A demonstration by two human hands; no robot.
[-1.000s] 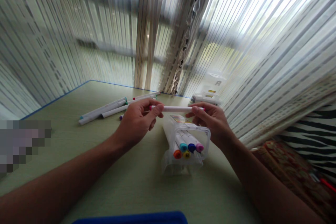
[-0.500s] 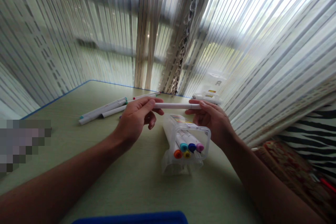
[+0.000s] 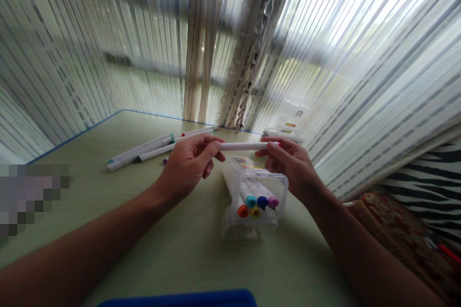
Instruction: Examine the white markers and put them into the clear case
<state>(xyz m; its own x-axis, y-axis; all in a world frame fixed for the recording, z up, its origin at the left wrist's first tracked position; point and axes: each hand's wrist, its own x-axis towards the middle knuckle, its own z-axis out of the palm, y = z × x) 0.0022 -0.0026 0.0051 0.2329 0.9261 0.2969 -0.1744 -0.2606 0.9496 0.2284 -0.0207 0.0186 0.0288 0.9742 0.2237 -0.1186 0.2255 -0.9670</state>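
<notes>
A white marker [image 3: 243,146] with a pink end is held level between my two hands, above the back of a clear plastic case. My left hand [image 3: 192,156] pinches its left end between thumb and fingers. At the pink right end, my right hand [image 3: 290,160] closes thumb and fingers on it. The clear case [image 3: 234,184] lies on its side below, its opening towards me. Inside are several markers with orange, yellow, teal, dark blue and pink-purple ends, such as the teal-ended marker [image 3: 251,201].
Several loose white markers [image 3: 140,151] lie on the pale table [image 3: 173,259] left of my left hand. A clear plastic lid or box [image 3: 288,129] stands at the back right by the curtain [image 3: 151,57]. A blue object [image 3: 180,300] is at the near edge.
The marker has shifted slightly right between my hands, and its pink right end now shows. My left hand has moved a little right along with it. The case stays put.
</notes>
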